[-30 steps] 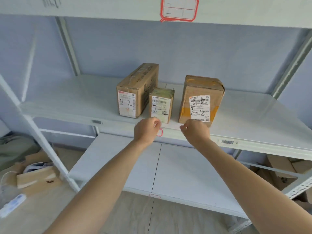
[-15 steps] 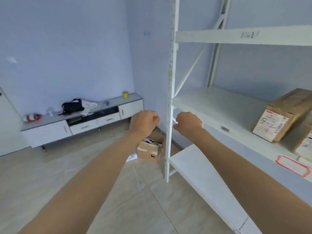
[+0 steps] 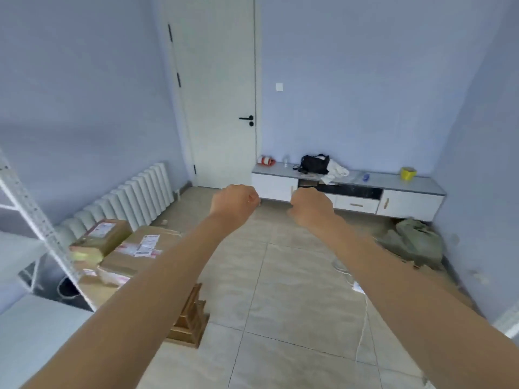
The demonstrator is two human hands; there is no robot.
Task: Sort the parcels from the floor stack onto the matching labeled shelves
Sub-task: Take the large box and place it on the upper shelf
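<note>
Parcels [image 3: 123, 248], brown labelled cartons, lie stacked; left hand [image 3: 234, 203] and right hand [image 3: 311, 207] grip nothing, fingers curled.

Both forearms are bare up to the frame's edge, with no sleeves showing; the left hand [image 3: 234, 203] and right hand [image 3: 311, 207] wear nothing.

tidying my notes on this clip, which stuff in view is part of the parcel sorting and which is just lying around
Job:
floor stack of parcels
shelf rack
left hand and right hand, both holding nothing

Lying about:
black bag
yellow tape roll
radiator
</note>
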